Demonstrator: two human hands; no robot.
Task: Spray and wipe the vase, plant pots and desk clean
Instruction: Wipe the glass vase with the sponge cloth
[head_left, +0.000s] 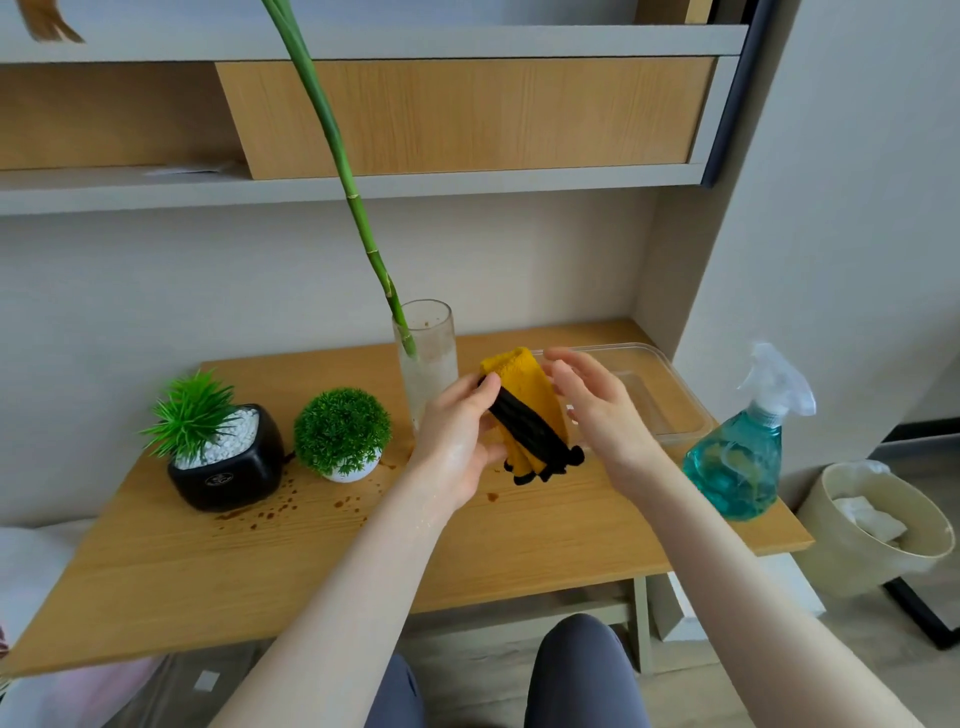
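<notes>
Yellow cloth (524, 410) with black edging at centre frame, above the wooden desk (363, 551), pinched by the left hand (460, 441), thumb across the black band; right hand (597, 405) just right of it, fingers relaxed and spread, holding nothing; glass vase (428, 358) with a green stalk (337, 156) behind the left hand; black pot (228, 467) and white pot (345, 470) at left centre; brown spots (280, 506) before them; blue spray bottle (743, 447) at right; clear tray (654, 384) behind the right hand.
</notes>
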